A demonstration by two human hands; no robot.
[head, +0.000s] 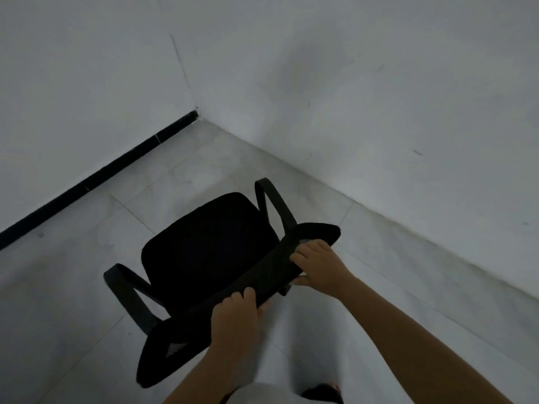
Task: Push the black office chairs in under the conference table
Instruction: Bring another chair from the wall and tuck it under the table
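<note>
Black office chair (pixel 210 252), unlabelled: left hand (pixel 236 316) and right hand (pixel 318 260) grip its backrest.

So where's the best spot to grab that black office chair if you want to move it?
By the top edge of its backrest, from behind, as here: the left hand and right hand curl over that rim, set apart along it. The black office chair has its seat facing away, towards the wall corner, so the curved rim is the nearest part and probably steers it best.

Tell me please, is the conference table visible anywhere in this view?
No, only the black office chair, gripped at its backrest by both hands, the tiled floor and two white walls show.
</note>
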